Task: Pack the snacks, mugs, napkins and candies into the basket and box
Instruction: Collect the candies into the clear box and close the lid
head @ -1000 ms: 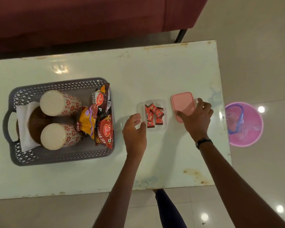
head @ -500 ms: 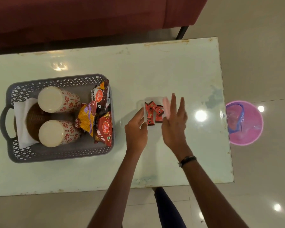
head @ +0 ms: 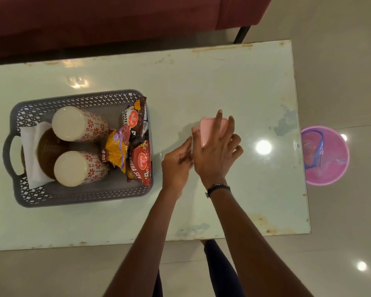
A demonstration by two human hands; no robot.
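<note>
Two hands are busy on a big white table (head: 223, 82). On the left of the table sits a grey basket (head: 81, 196). Inside it are two mugs (head: 79, 125) with red flowers, lying on their sides, white napkins (head: 30, 146) at the left end, and some snack packets (head: 135, 151) at the right end. So the basket looks all packed.

To the right of the basket, near the middle of the table, is a small box with a pink lid (head: 208, 129). The box itself is hidden under the lid and the hands, so I cannot see the candies now. I think they are inside it.

What could go wrong? The lid may sit crooked. If one side is pushed down first, the other side could pop up and the box would not close. If the push is too hard or off to one side, the little box could slide on the smooth table or tip, and the candies could spill out.

The right hand (head: 216, 155) lies flat on top of the lid with its fingers straight and spread, pressing down. It is not curled round anything. The left hand (head: 176, 166) is just beside the left edge of the box. Its fingers are bent and seem to pinch that edge to keep it steady, but I cannot tell for sure.

Down on the floor, past the right end of the table, is a pink bin (head: 330, 168).
</note>
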